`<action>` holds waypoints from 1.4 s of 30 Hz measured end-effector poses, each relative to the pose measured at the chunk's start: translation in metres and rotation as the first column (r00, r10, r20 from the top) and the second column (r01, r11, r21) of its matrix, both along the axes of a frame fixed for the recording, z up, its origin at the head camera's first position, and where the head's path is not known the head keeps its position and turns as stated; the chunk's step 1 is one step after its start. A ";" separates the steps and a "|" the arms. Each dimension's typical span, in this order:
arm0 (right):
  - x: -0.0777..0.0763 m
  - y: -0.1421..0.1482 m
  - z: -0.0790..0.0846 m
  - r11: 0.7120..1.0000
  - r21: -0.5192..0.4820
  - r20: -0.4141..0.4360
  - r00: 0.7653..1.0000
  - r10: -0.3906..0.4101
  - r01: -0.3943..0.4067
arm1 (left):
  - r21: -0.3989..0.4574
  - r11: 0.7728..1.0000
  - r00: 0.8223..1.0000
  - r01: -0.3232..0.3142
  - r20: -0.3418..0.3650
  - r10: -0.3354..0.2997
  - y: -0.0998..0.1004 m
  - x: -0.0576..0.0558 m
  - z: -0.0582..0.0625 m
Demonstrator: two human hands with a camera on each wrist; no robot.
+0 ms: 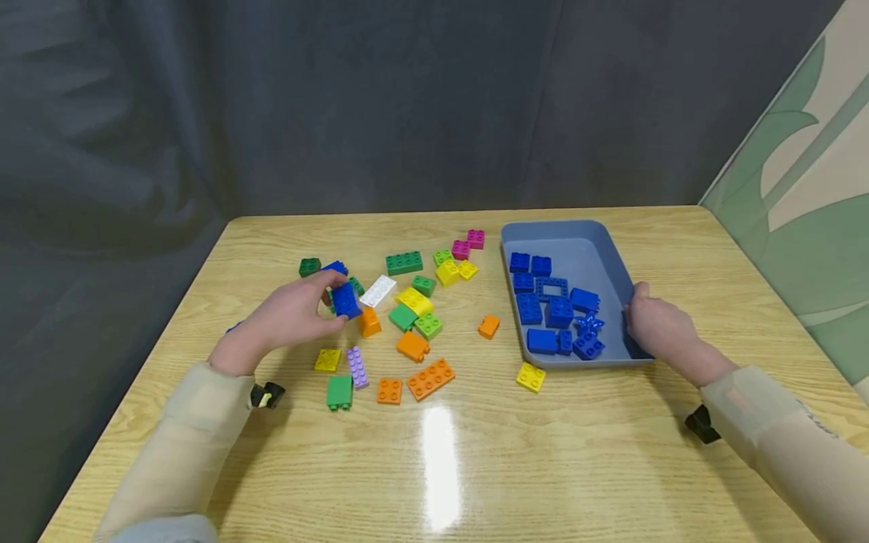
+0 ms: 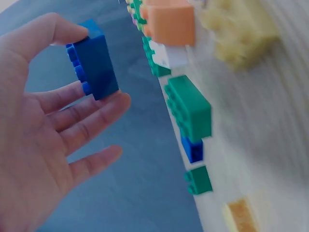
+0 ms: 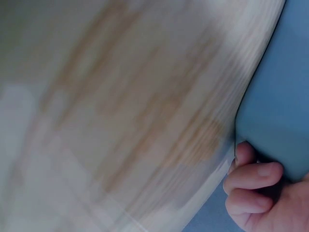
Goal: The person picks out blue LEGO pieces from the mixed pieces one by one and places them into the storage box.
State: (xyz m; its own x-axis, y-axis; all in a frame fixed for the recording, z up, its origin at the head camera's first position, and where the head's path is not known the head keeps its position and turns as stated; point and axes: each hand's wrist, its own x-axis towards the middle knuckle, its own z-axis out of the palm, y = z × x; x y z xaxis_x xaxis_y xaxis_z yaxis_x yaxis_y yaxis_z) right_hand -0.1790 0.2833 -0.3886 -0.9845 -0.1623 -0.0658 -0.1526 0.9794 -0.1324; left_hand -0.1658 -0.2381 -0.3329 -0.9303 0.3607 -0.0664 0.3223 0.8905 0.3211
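Note:
My left hand (image 1: 299, 313) pinches a blue toy brick (image 1: 346, 300) between thumb and fingers, above the left part of the scattered bricks. In the left wrist view the blue brick (image 2: 99, 63) has its studs toward the palm, and the little finger stands off it. Behind that hand another blue brick (image 1: 336, 267) lies partly hidden beside a dark green brick (image 1: 310, 266). My right hand (image 1: 661, 328) grips the right wall of a grey-blue tray (image 1: 577, 230). In the right wrist view curled fingers (image 3: 253, 176) hold the tray's edge. Several blue bricks (image 1: 560, 311) lie inside, mostly along its left side.
Between the hands, several loose bricks lie on the wooden table (image 1: 543, 467): orange (image 1: 431, 379), yellow (image 1: 416, 302), green (image 1: 403, 262), white (image 1: 378, 291), purple (image 1: 357, 367) and magenta (image 1: 476, 239). A yellow brick (image 1: 530, 377) lies just before the tray. Dark cloth (image 1: 407, 113) hangs behind the table.

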 end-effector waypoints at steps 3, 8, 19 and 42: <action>0.000 0.000 0.000 1.000 0.002 0.001 1.000 0.000 0.000 | 0.004 0.999 0.999 0.041 -0.017 -0.041 0.011 -0.003 0.006; 0.000 0.000 -0.001 1.000 0.005 -0.002 1.000 0.000 0.000 | -0.006 0.996 0.996 0.093 -0.014 -0.094 0.028 -0.008 0.013; 0.000 0.001 -0.002 1.000 0.008 -0.014 1.000 0.003 -0.003 | -0.038 0.964 0.964 0.263 -0.032 -0.265 0.067 -0.021 0.025; -0.002 0.002 0.001 1.000 0.004 0.057 0.998 -0.002 0.002 | -0.096 0.900 0.903 0.425 -0.029 -0.429 0.167 -0.060 0.039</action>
State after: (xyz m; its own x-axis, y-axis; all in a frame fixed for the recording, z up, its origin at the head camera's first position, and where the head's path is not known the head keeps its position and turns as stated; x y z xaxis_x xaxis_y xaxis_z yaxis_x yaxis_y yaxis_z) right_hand -0.1814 0.2850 -0.3872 -0.9795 -0.1597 -0.1226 -0.1427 0.9802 -0.1369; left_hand -0.2257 -0.0716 -0.2937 -0.6913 0.7188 -0.0738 0.6906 0.6874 0.2250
